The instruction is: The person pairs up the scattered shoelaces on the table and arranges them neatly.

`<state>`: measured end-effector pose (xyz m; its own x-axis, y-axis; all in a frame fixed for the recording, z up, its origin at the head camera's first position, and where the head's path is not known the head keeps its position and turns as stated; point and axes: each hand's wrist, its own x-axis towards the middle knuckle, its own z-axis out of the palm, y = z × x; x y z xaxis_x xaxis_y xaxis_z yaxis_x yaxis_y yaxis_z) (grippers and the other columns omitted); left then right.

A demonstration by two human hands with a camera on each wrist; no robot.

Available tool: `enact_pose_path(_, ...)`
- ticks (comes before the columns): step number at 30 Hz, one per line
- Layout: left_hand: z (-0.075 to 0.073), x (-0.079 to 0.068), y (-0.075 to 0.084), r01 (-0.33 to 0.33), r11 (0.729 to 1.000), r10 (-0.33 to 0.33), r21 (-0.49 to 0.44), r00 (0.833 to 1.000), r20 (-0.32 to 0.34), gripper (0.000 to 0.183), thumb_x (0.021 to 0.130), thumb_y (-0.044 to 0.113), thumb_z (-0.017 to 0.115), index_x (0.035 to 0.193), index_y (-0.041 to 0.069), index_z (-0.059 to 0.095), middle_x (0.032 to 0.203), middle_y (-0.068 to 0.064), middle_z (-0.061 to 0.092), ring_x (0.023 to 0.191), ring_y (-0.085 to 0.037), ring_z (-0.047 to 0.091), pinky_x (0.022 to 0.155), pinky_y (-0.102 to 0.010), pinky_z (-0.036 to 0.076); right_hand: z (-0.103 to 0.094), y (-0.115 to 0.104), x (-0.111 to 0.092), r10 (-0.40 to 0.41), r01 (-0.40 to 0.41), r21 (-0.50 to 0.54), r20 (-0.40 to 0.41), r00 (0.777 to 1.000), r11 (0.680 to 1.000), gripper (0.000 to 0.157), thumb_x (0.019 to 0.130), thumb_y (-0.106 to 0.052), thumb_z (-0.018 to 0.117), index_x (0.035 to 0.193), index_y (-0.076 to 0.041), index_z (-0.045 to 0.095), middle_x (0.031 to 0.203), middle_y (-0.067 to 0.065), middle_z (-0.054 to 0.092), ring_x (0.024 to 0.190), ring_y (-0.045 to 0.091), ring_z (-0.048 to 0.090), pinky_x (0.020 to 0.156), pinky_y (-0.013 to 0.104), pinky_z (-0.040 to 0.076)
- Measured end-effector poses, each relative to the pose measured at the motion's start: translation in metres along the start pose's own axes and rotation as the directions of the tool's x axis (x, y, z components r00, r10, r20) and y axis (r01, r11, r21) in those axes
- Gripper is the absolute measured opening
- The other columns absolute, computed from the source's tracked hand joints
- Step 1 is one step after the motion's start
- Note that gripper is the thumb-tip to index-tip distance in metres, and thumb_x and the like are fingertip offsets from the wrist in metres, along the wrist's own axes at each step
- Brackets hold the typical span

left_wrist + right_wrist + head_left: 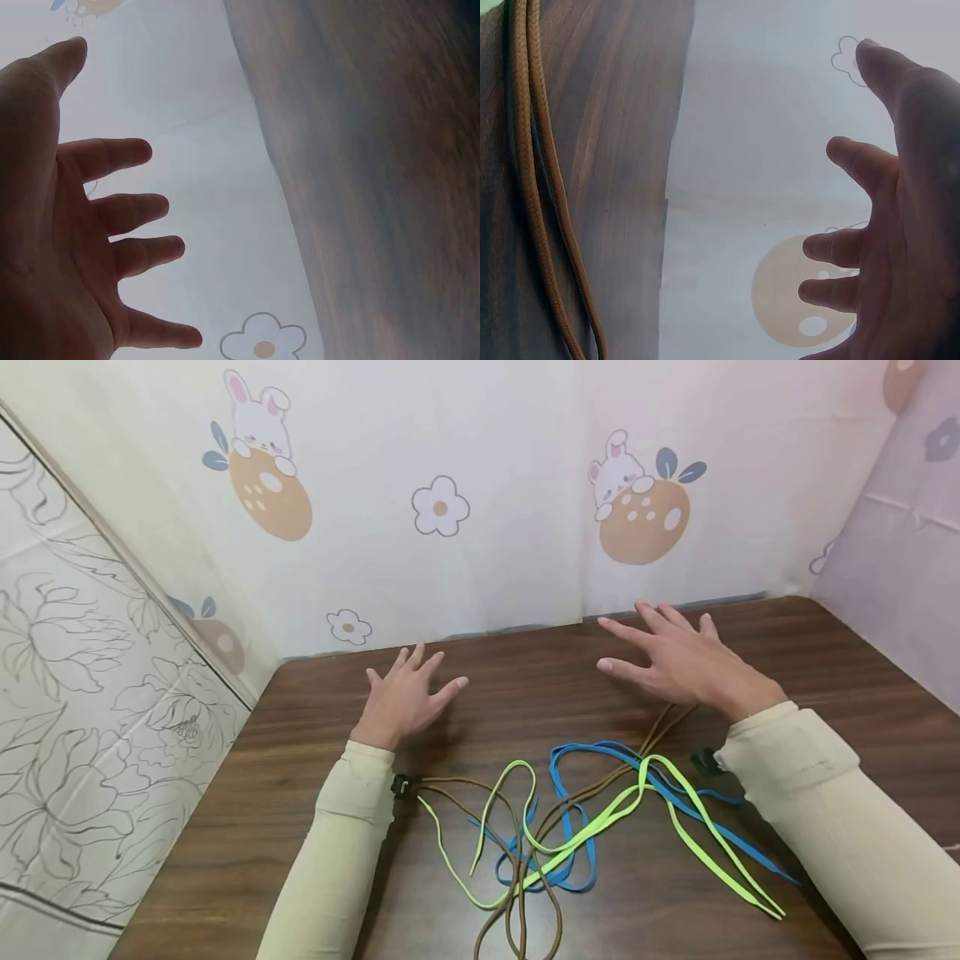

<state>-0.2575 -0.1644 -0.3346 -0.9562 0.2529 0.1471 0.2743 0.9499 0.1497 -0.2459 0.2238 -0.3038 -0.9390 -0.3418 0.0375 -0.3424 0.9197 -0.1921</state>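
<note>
My left hand (405,697) is held over the back left of the table, fingers straight and spread, holding nothing. Over the back right, my right hand (682,660) also has its fingers extended and holds nothing. Nearer the front lies a loose tangle of shoelaces: a flat neon yellow-green lace (606,817), a blue lace (553,768) and a round brown lace (526,165). They cross over one another between my forearms. In the left wrist view, the open palm (60,247) faces the backdrop. The right wrist view shows the right palm (907,247) beside the brown lace.
The dark wood-grain table (217,827) ends at a pale backdrop (517,527) printed with rabbits and flowers. A white panel with line-drawn flowers (67,693) stands at the left, and a lilac-tinted cloth (907,568) at the right. Dark straps (402,786) sit at the wrists.
</note>
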Motion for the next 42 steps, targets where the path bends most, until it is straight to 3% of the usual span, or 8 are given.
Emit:
enact_pose_path(14,-0.002,-0.003,0.002,0.017,1.000,-0.018,0.006,0.998,0.057,0.077,0.096,0.071,0.040,0.151,0.017,0.046,0.160,-0.014,0.033,0.146,-0.037,0.029,0.104,-0.078,0.019,0.003,-0.005,0.000,-0.029,0.029,-0.003,0.009,1.000,1.000,0.081,0.093,-0.076,0.040,0.160,-0.033,0.025,0.163,0.025,0.013,0.147,0.050,0.010,0.101,0.083,0.002)
enact_pose_path(19,-0.002,-0.004,0.005,-0.007,1.000,0.005,0.030,0.997,0.071,0.071,0.099,0.065,0.042,0.148,0.014,0.049,0.156,-0.014,0.040,0.142,-0.035,0.037,0.105,-0.072,0.028,0.003,-0.008,-0.002,-0.035,0.035,0.005,0.016,0.999,0.999,0.080,0.094,-0.074,0.042,0.160,-0.031,0.027,0.163,0.024,0.015,0.146,0.052,0.015,0.103,0.081,0.004)
enact_pose_path(26,-0.001,-0.005,0.005,-0.063,0.994,0.060,0.092,0.998,0.036,0.061,0.102,0.055,0.047,0.143,0.010,0.055,0.142,-0.015,0.055,0.127,-0.034,0.055,0.099,-0.057,0.045,0.002,-0.011,-0.004,-0.068,0.068,0.016,0.022,0.997,0.998,0.078,0.095,-0.073,0.041,0.159,-0.031,0.031,0.161,0.023,0.025,0.146,0.045,0.024,0.107,0.077,0.009)
enact_pose_path(33,0.002,-0.004,0.005,-0.099,0.988,0.097,0.117,0.995,0.019,0.053,0.102,0.049,0.052,0.136,0.009,0.061,0.132,-0.014,0.063,0.116,-0.032,0.062,0.090,-0.052,0.052,0.003,-0.015,-0.006,-0.091,0.091,-0.001,0.019,0.996,0.996,0.076,0.096,-0.072,0.039,0.157,-0.027,0.036,0.155,0.022,0.037,0.136,0.048,0.041,0.106,0.072,0.025)
enact_pose_path(37,0.003,-0.005,0.005,-0.112,0.987,0.112,0.112,0.994,0.008,0.048,0.101,0.046,0.054,0.131,0.009,0.064,0.125,-0.012,0.066,0.108,-0.032,0.066,0.082,-0.050,0.055,0.002,-0.016,-0.007,-0.096,0.096,0.009,0.006,0.995,0.995,0.073,0.096,-0.070,0.042,0.153,-0.025,0.044,0.151,0.018,0.046,0.132,0.044,0.048,0.101,0.069,0.036)
enact_pose_path(42,0.001,-0.005,0.005,-0.107,0.990,0.107,0.089,0.994,0.007,0.046,0.101,0.044,0.055,0.130,0.009,0.065,0.123,-0.011,0.067,0.107,-0.031,0.066,0.080,-0.051,0.055,-0.002,-0.017,-0.006,-0.100,0.101,0.028,-0.038,0.994,0.994,0.075,0.094,-0.075,0.040,0.144,-0.021,0.057,0.138,0.013,0.060,0.123,0.038,0.057,0.095,0.066,0.043)
